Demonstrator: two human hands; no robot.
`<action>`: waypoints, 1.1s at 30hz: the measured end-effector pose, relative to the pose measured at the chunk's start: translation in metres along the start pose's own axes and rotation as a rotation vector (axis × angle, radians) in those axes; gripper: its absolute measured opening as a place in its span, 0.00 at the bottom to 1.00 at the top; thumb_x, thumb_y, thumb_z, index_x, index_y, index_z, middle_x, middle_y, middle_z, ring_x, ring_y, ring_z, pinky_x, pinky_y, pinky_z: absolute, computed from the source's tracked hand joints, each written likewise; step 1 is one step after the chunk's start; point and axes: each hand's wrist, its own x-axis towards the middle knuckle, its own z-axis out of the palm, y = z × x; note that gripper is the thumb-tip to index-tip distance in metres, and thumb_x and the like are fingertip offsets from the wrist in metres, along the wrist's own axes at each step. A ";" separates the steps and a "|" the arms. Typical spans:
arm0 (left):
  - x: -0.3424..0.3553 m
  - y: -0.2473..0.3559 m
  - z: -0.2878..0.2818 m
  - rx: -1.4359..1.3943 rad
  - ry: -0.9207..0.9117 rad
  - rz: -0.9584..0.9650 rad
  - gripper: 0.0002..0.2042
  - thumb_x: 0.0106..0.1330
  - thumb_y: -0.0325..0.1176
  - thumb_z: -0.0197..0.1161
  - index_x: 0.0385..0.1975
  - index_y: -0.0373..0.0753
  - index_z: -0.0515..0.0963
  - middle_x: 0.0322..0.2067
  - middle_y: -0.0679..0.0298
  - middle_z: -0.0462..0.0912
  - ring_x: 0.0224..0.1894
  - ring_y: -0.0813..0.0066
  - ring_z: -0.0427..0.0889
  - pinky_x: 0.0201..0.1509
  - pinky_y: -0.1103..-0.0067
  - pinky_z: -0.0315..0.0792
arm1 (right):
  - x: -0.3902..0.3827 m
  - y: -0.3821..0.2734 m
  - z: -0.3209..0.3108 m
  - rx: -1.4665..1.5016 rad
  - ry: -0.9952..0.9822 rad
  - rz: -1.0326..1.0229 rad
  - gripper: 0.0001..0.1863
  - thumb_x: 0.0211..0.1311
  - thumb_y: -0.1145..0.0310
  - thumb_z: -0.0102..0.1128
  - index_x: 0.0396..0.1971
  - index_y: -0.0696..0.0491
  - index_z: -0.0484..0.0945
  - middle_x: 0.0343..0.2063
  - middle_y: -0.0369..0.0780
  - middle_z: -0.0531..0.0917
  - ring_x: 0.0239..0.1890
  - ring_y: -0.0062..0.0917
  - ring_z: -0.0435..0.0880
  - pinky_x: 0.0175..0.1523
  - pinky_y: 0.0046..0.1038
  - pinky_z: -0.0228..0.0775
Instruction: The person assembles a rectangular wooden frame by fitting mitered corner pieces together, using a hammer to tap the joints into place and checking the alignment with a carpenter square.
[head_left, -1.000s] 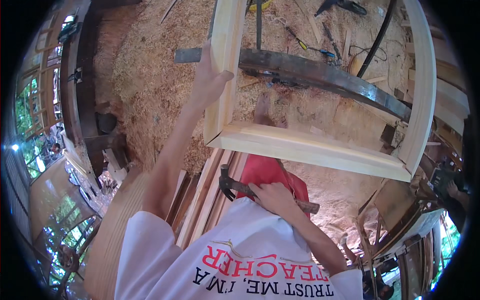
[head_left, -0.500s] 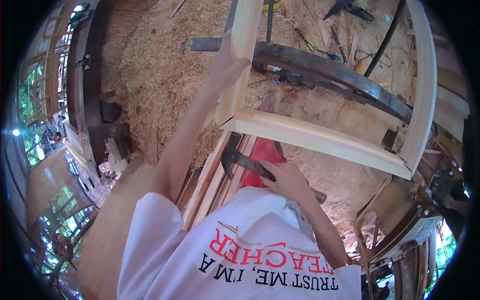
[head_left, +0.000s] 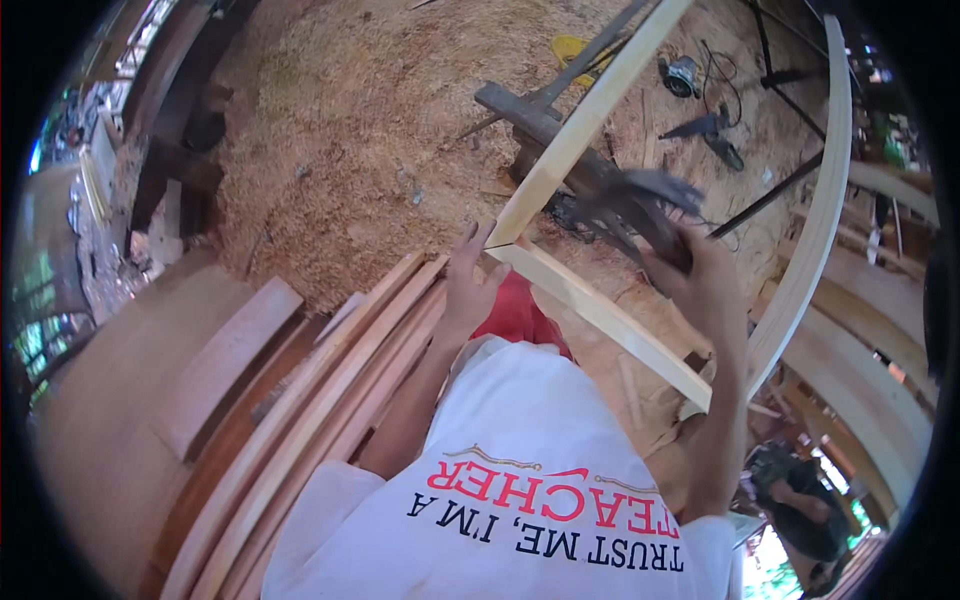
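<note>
A pale wooden frame spreads out in front of me, with a dark joint line at its near left corner. At that corner is my left hand, its fingers stretched out beside the wood and the thumb apart. It appears to touch the corner's outer side and grips nothing that I can see. My right hand is closed round the handle of a claw hammer. The hammer is raised above the near rail, inside the frame's outline, and smeared by motion.
Long planks lie stacked at my left. Dark beams stand under the frame. Wood shavings cover the floor. A yellow round object and a corded power tool lie farther off. More boards are at right.
My left hand has left the left rail and come down to the near left corner. My right hand has lifted the hammer from near my lap to above the frame. The view has shifted.
</note>
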 end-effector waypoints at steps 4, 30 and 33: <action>-0.005 0.007 0.006 -0.022 0.072 -0.095 0.33 0.55 0.32 0.73 0.65 0.45 0.74 0.66 0.45 0.70 0.71 0.48 0.64 0.74 0.61 0.59 | 0.139 -0.054 0.002 -0.359 0.127 -0.508 0.11 0.61 0.63 0.63 0.39 0.53 0.82 0.27 0.48 0.85 0.32 0.46 0.85 0.37 0.41 0.76; -0.009 0.001 0.017 0.133 0.265 -0.297 0.27 0.51 0.39 0.75 0.56 0.51 0.83 0.50 0.53 0.79 0.57 0.56 0.74 0.64 0.63 0.65 | 0.206 -0.064 0.056 -0.720 -0.124 -0.564 0.07 0.56 0.63 0.67 0.33 0.47 0.89 0.33 0.41 0.88 0.43 0.35 0.88 0.44 0.36 0.80; 0.013 -0.001 -0.014 0.246 0.142 0.014 0.19 0.54 0.36 0.73 0.45 0.36 0.85 0.42 0.48 0.86 0.46 0.52 0.82 0.54 0.65 0.74 | 0.132 0.007 0.043 -0.162 0.017 -0.228 0.13 0.55 0.63 0.67 0.37 0.53 0.85 0.30 0.48 0.86 0.37 0.43 0.87 0.44 0.42 0.78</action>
